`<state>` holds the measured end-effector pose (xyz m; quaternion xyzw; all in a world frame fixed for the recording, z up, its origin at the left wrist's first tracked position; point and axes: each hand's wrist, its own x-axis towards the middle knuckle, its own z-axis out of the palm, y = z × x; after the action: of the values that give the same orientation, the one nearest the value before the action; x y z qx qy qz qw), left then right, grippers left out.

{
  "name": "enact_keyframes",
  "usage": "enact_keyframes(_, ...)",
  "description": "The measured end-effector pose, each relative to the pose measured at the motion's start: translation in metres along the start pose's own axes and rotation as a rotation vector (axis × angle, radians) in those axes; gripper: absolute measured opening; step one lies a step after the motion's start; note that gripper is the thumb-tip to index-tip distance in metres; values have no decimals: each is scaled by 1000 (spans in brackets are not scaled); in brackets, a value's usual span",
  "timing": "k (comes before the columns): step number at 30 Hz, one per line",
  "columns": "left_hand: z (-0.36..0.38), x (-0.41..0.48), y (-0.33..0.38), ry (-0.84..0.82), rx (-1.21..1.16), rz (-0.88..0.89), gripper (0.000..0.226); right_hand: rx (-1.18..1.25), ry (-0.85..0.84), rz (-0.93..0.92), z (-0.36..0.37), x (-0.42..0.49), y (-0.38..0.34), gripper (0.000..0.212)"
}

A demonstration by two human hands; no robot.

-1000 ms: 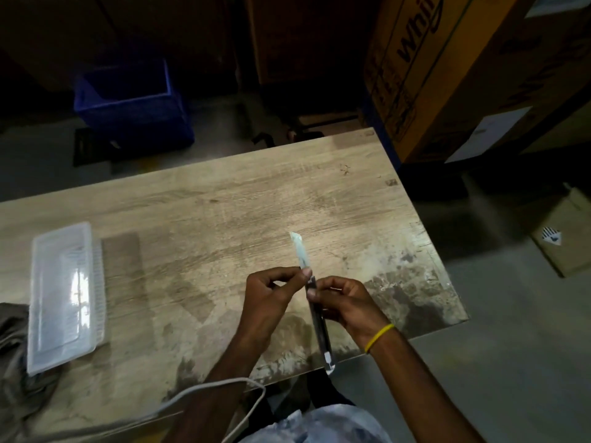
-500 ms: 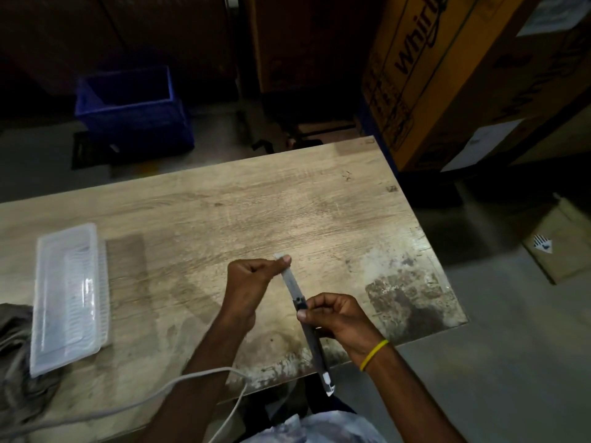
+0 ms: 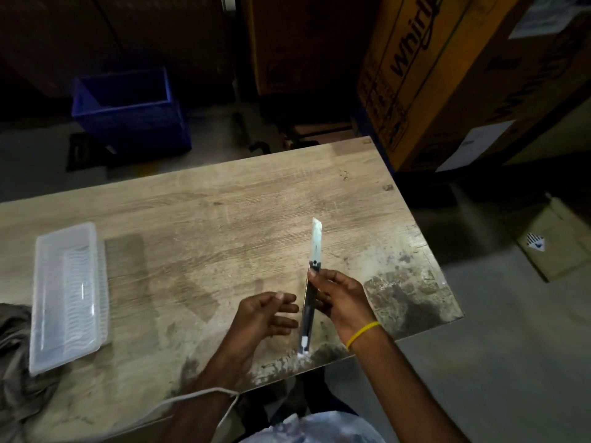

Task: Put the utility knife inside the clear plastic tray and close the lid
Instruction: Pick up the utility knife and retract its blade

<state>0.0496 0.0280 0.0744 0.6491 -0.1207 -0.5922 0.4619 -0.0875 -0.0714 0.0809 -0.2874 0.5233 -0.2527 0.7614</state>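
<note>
My right hand point(image 3: 340, 298) grips the dark handle of the utility knife point(image 3: 311, 286) above the table's near right part. Its long blade is extended and points away from me. My left hand point(image 3: 265, 314) hovers just left of the handle with its fingers apart, holding nothing. The clear plastic tray point(image 3: 65, 295) lies far to the left on the wooden table point(image 3: 208, 219), lid shut, well apart from both hands.
A grey cloth point(image 3: 16, 362) lies beside the tray at the table's left edge. A white cable point(image 3: 192, 401) runs over my left forearm. Behind the table stand a blue crate point(image 3: 128, 110) and large cardboard boxes point(image 3: 447, 75). The table's right edge is close to my right hand.
My left hand has let go of the blade tip and dropped back, open. The blade now stands out longer and points nearly straight away from me.
</note>
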Motion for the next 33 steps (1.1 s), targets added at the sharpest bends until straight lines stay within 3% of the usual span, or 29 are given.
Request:
enact_keyframes(8,14,-13,-13,-112,-193,-43,25,28,45,5,17,12,-16,8)
enact_keyframes(14,13,-12,-11,-96,-261,11,26,-4,38,18,23,14,-24,19)
enact_keyframes(21,13,-12,-9,-111,-332,25,27,-11,32,-18,26,13,-23,11)
enact_keyframes(33,14,-8,-9,-102,-447,51,26,-52,-20,39,21,-6,0,19)
